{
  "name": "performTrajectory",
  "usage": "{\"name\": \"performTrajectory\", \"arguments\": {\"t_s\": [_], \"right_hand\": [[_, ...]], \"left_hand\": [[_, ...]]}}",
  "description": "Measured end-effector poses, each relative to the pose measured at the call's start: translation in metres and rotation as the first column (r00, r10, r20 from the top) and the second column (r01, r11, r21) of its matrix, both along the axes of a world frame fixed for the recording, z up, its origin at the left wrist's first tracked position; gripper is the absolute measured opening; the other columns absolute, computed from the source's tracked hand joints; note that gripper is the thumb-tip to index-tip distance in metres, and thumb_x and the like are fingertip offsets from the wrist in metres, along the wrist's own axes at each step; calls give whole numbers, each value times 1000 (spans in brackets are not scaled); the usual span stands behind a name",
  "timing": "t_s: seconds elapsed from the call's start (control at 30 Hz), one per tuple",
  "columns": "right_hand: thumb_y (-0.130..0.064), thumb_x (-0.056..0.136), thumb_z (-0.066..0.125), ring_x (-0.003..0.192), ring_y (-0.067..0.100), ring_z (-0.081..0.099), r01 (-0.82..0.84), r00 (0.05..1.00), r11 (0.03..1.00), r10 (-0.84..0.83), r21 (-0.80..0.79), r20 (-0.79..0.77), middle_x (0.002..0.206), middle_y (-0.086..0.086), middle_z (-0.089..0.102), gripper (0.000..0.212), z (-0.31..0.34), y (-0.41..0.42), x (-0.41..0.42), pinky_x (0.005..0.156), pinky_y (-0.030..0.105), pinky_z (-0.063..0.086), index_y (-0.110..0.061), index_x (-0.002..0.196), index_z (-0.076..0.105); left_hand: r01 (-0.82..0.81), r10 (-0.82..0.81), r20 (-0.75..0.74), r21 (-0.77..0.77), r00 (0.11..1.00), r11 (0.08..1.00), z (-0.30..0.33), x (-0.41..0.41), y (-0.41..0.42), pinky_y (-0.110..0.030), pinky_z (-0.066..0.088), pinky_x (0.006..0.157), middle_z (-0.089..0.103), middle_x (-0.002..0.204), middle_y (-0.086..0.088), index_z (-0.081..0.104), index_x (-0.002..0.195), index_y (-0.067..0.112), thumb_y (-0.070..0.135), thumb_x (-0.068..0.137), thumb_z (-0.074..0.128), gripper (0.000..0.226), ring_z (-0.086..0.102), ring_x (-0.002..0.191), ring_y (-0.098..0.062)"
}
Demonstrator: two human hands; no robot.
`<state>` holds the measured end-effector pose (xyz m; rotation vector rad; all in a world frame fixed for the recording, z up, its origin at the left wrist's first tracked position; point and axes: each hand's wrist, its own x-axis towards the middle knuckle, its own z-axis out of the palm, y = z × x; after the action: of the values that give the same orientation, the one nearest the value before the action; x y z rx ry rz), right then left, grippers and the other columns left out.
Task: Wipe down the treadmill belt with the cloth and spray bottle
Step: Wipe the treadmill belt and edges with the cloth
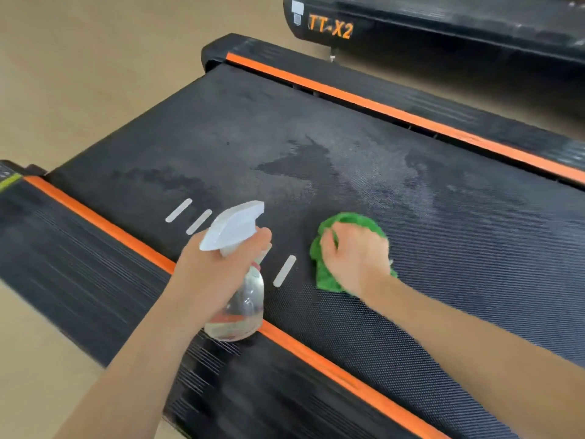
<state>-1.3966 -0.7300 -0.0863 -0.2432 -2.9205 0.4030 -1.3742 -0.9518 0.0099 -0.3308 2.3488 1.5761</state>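
Note:
The black textured treadmill belt runs diagonally across the view, with greyish damp patches in its middle. My left hand grips a clear spray bottle with a white trigger head, held above the near orange side strip. My right hand presses a crumpled green cloth flat on the belt, just right of the bottle. Part of the cloth is hidden under the hand.
Orange strips and ribbed black side rails border the belt on both sides. Short white marks are printed on the belt near the bottle. A second black treadmill marked TT-X2 stands at the top right. Beige floor lies to the left.

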Motion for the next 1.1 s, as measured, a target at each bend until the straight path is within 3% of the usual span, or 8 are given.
{"name": "performTrajectory", "arguments": {"t_s": [0.13, 0.27, 0.4, 0.5, 0.7, 0.83, 0.93, 1.1], "right_hand": [[-35, 92, 47, 54, 18, 47, -407, 912, 911, 401, -73, -82, 58, -7, 47, 34, -4, -28, 79, 47, 35, 40, -22, 61, 40], [-31, 90, 50, 55, 21, 48, -599, 787, 796, 605, 82, -125, 59, -4, 49, 31, 0, -18, 43, 48, 31, 37, -19, 61, 46], [-37, 97, 37, 75, 33, 61, -188, 981, 979, 192, 82, -37, 78, 5, 63, 31, 5, -28, -64, 65, 36, 42, -20, 74, 49], [-35, 99, 34, 73, 31, 53, 104, 993, 994, -104, -13, 48, 85, 8, 65, 31, 7, -55, -113, 66, 34, 35, -19, 79, 51], [-39, 92, 37, 58, 24, 45, -364, 931, 929, 365, -65, 10, 58, -6, 43, 37, -2, -85, 0, 54, 31, 33, -19, 61, 41], [-34, 93, 44, 59, 17, 52, -542, 840, 840, 542, 9, -20, 60, -7, 54, 34, -2, -57, 55, 52, 30, 40, -20, 62, 49], [-31, 94, 46, 58, 19, 49, -602, 793, 794, 607, 85, -52, 62, -7, 50, 32, 1, -27, 62, 51, 31, 38, -19, 64, 48], [-36, 95, 41, 61, 29, 54, -145, 985, 988, 148, 47, -90, 62, -4, 53, 35, -2, 23, 36, 55, 35, 42, -17, 66, 47]], "left_hand": [[5, -6, -10, -108, 1000, 994, 8, -8, -8, -42, 58, 76, 77, 86, -4, 77, 83, 24, 51, 87, 68, 28, 69, 71, -26], [-45, 43, -14, -207, 999, 977, 12, -5, -23, -40, 58, 70, 66, 56, 0, 76, 86, 17, 58, 86, 66, 42, 68, 64, -26], [-78, 76, -20, -211, 997, 974, 13, -3, -37, -32, 45, 61, 50, 49, 3, 75, 93, 11, 58, 88, 66, 48, 53, 58, -20], [-79, 71, -49, -193, 996, 978, 14, -5, -44, -32, 45, 60, 53, 56, 0, 76, 93, 13, 53, 90, 66, 41, 54, 61, -20], [-75, 74, -14, -69, 997, 995, 11, -12, -45, -15, 47, 47, 61, 60, 1, 77, 91, 13, 45, 90, 69, 33, 54, 44, -10], [-70, 69, 44, 15, 997, 997, 8, -15, -41, -32, 62, 65, 80, 92, -5, 75, 83, 28, 48, 88, 71, 21, 59, 48, -16], [-62, 63, 39, -31, 997, 998, 7, -13, -46, -22, 49, 51, 75, 75, -12, 78, 90, 22, 49, 90, 70, 29, 58, 47, -11], [-54, 55, 38, -31, 998, 998, 6, -9, -52, -30, 50, 72, 77, 82, -11, 77, 83, 33, 51, 91, 69, 21, 60, 64, -15]]}}
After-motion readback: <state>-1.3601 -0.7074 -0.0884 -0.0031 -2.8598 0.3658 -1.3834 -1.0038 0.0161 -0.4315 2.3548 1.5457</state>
